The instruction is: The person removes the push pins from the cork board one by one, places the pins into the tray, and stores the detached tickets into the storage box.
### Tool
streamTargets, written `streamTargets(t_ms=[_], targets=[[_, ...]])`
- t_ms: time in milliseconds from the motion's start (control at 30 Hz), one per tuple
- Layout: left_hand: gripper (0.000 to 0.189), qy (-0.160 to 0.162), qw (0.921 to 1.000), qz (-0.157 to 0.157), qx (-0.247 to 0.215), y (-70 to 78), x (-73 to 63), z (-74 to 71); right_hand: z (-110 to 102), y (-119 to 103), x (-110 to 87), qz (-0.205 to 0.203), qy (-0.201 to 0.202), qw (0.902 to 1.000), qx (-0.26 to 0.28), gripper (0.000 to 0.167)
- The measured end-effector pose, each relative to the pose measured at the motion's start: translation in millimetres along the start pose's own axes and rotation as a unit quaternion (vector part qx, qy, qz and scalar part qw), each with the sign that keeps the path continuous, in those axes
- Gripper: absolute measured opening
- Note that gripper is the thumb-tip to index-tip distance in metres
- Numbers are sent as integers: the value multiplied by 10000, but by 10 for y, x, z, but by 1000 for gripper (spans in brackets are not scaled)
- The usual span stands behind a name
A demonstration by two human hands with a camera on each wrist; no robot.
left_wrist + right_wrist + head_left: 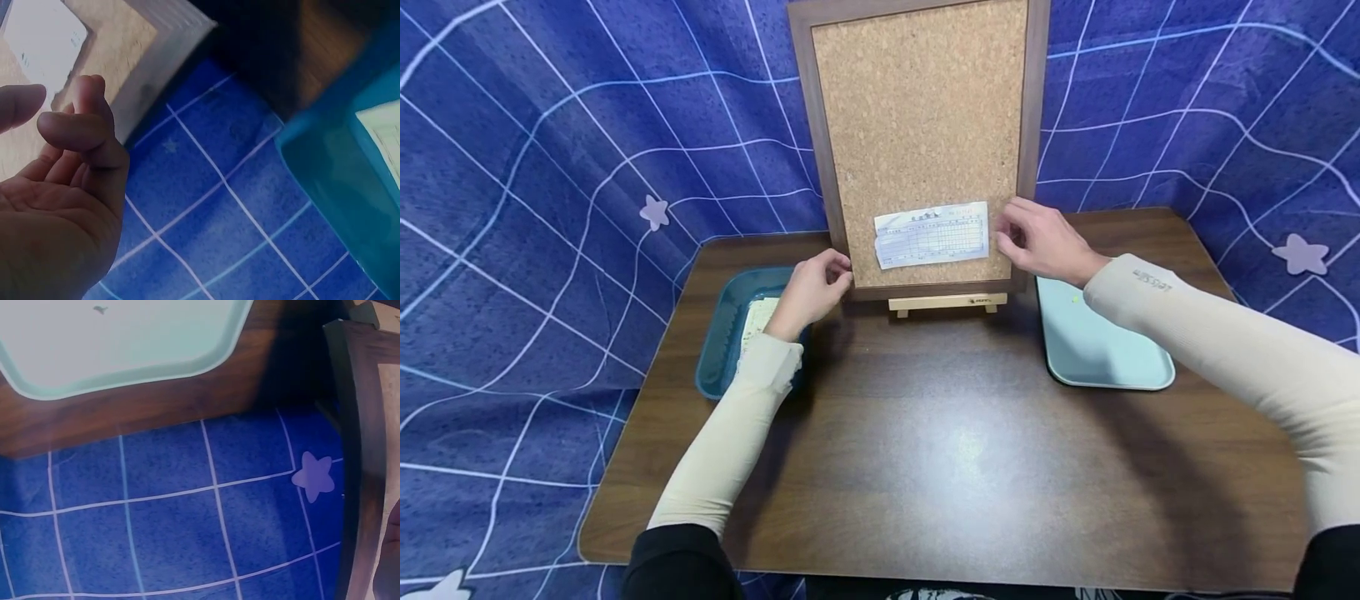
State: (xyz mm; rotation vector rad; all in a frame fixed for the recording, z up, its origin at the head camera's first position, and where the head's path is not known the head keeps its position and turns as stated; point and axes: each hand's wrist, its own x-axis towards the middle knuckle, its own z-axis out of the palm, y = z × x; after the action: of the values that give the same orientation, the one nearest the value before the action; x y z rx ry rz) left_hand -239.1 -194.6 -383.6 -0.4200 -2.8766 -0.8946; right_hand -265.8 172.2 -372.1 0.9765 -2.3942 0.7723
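A printed paper form (932, 236) with a blue grid lies flat against the lower part of the framed cork board (925, 108), its left edge uneven. My left hand (815, 287) is at the board's lower left frame, apart from the paper. In the left wrist view its thumb and forefinger stand apart with nothing between them, the other fingers loosely bent. Just beyond the paper's right edge is my right hand (1043, 240), over the frame's right side, thumb and forefinger parted. The right wrist view catches only a sliver of this hand at its right edge.
The board stands on a small wooden easel (947, 302) at the back of the brown table (925, 467). A teal tray (713, 367) holding pale paper lies at left, partly behind the left arm. At right is a light blue tray (1105, 354). Blue patterned cloth (587, 167) hangs behind.
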Motion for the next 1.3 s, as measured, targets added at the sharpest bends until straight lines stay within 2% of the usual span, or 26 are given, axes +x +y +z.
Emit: streamTargets(t_ms=[133, 233, 400, 567, 800, 967, 1300], targets=[[21, 171, 9998, 122, -26, 54, 70, 97, 49, -35, 73, 46, -61, 10000, 29, 2], [21, 328, 9994, 110, -96, 100, 121, 147, 91, -70, 127, 172, -162, 9997, 46, 7], [23, 497, 9985, -113, -183, 211, 197, 217, 171, -144, 223, 267, -281, 9992, 21, 13], [24, 601, 9975, -292, -234, 320, 271, 274, 245, -246, 364, 152, -315, 9994, -17, 17], [22, 862, 9939, -631, -271, 418, 320, 319, 307, -343, 516, 267, -400, 9988, -80, 21], [21, 999, 9927, -598, -324, 438, 332, 323, 345, -363, 581, 248, -382, 9988, -166, 23], [26, 968, 9922, -390, -683, 465, 374, 314, 396, -385, 661, 256, -322, 9991, -89, 20]])
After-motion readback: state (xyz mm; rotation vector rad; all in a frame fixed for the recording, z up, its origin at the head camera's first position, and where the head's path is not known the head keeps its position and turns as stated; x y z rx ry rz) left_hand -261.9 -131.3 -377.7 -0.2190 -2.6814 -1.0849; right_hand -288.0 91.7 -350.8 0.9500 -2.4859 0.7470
